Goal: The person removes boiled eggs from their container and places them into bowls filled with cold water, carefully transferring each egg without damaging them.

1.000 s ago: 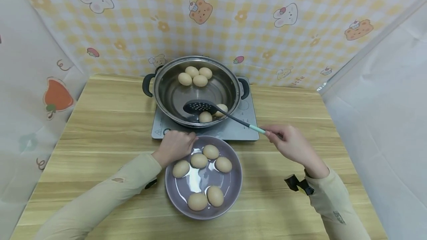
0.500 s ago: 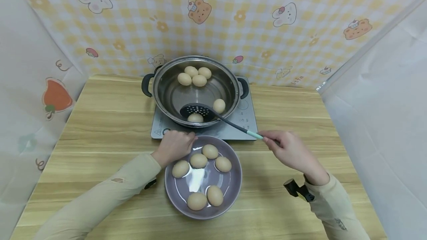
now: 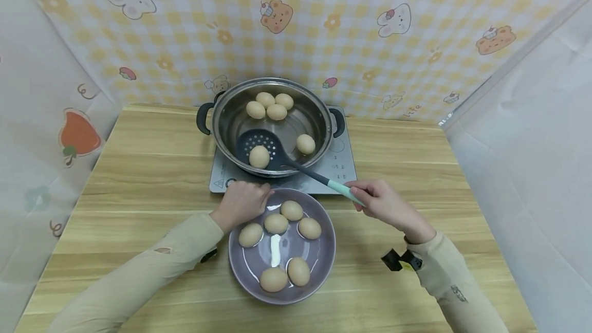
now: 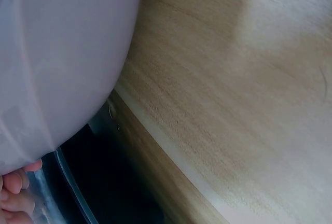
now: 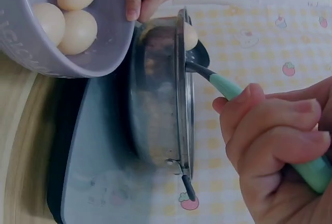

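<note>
In the head view, my right hand (image 3: 381, 207) grips the mint-green handle of a dark skimmer (image 3: 290, 162). Its perforated head is tilted at the front left of a steel pot (image 3: 282, 130), with one brown egg (image 3: 259, 157) lying on it. Another egg (image 3: 306, 144) rests at the pot's right side, and several eggs (image 3: 276, 112) cluster at the back. My left hand (image 3: 242, 202) holds the far-left rim of a mauve bowl (image 3: 316, 263) containing several eggs (image 3: 298, 271). The left wrist view shows curled fingers (image 4: 18, 182) against the bowl's outside.
Beneath the pot is a flat grey induction cooker (image 3: 342, 161), just behind the bowl. Black side handles (image 3: 339, 122) stick out from the pot. A wooden table (image 3: 152, 168) carries everything, with a yellow checked cloth (image 3: 305, 40) behind and white sheets at both sides.
The skimmer's head has moved left and tilted, with the egg shifting from the pot's front onto it. My right hand has come left and slightly down. My left hand and the bowl stay put.
</note>
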`<state>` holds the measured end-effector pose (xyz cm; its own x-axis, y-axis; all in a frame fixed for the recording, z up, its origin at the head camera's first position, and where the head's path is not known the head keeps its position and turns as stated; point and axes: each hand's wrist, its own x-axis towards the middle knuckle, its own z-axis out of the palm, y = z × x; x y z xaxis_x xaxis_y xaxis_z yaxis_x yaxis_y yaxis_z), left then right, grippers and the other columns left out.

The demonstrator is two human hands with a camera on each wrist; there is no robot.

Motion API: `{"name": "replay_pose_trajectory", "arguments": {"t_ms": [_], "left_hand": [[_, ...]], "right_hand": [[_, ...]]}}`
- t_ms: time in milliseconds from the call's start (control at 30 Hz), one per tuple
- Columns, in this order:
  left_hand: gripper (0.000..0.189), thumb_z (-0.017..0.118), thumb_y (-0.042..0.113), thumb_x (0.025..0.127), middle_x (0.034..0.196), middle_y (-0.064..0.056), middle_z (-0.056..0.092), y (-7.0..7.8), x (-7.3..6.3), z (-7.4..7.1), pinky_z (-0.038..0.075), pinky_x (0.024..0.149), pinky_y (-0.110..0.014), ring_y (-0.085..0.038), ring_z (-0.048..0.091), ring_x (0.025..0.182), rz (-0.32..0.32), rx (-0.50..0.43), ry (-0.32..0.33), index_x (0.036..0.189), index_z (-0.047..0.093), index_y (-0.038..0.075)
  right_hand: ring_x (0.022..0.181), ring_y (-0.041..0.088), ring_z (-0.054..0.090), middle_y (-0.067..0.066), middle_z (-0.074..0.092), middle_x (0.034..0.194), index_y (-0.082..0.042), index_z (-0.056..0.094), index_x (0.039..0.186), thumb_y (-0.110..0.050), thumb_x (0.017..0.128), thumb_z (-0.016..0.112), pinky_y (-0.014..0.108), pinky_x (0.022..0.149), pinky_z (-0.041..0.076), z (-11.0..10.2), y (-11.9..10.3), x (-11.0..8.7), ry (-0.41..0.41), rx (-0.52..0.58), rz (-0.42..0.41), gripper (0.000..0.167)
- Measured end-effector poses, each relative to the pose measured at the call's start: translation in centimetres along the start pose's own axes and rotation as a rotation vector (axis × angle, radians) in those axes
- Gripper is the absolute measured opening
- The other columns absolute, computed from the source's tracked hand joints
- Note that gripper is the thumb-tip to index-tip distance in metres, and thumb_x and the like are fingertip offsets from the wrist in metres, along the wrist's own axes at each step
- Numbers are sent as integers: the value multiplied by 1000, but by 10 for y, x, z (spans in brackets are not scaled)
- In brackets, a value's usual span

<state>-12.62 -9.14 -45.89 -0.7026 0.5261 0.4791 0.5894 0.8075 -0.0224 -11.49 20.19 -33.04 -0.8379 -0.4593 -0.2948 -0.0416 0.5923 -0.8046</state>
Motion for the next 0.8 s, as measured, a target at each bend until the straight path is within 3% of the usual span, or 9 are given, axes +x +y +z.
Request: {"name": "replay_pose_trajectory", "arguments": {"t_ms": [400,800], "left_hand": [[27,59,26,84,41,2,39,1,0,-2,26,30,-29,-14,35,32,3,7,2,62,52,11],[29,58,26,84,39,3,37,1,0,-3,25,30,-29,-13,33,31,1,14,6,60,51,11]], "right_hand": [[40,5,31,1,47,63,11,48,117,-10,98,32,16,39,24,-8,6,2,-92,266,82,32],[40,4,30,-2,46,61,14,47,114,-12,98,33,17,37,24,-24,8,-11,-33,262,58,34]]}}
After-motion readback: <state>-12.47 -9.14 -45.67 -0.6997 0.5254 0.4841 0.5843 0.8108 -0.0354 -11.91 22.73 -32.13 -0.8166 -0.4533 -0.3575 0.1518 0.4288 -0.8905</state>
